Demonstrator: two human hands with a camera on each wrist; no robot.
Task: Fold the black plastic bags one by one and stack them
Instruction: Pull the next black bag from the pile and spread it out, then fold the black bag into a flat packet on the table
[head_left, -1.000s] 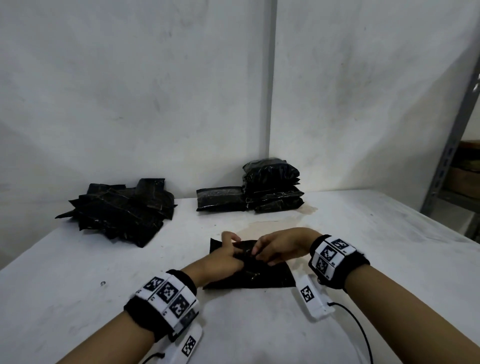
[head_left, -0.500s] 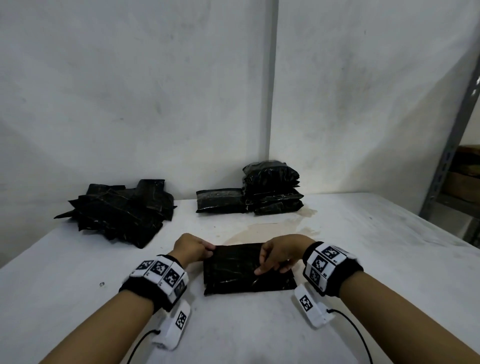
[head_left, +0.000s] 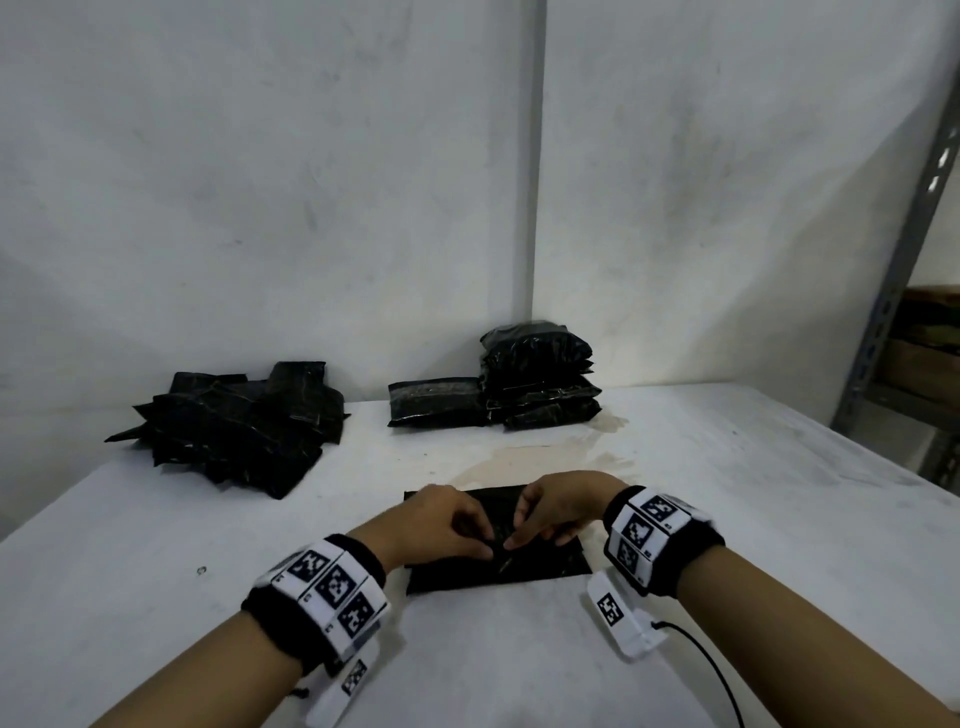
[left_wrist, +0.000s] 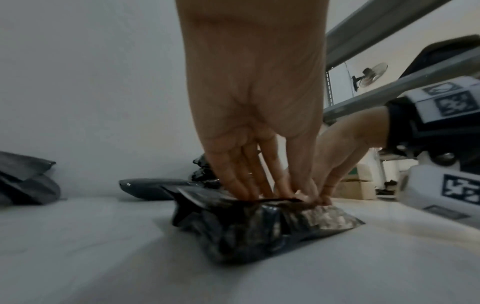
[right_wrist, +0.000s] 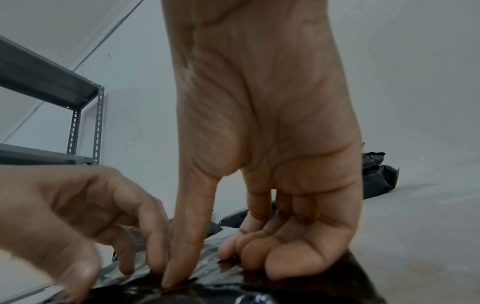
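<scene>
From left: loose heap of unfolded black plastic bags (head_left: 234, 426) untouched on white desk (head_left: 156, 597); left hand (head_left: 441, 525), half a second ago at the crinkled black plastic bag (head_left: 545, 564)'s left edge, now brought to centre, meeting right hand (head_left: 558, 506), both pinching the fold; folded stack (head_left: 540, 379) awaits behind.

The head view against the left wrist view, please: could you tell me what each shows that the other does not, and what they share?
Only the head view shows both marker wristbands and the full table layout: the loose pile of bags at far left, the neat stack by the wall.

Only the left wrist view shows the wall fan and, from low down, the fingertips at the bag's raised top fold.

Both show the left hand, the right hand and the black bag they work on.
</scene>
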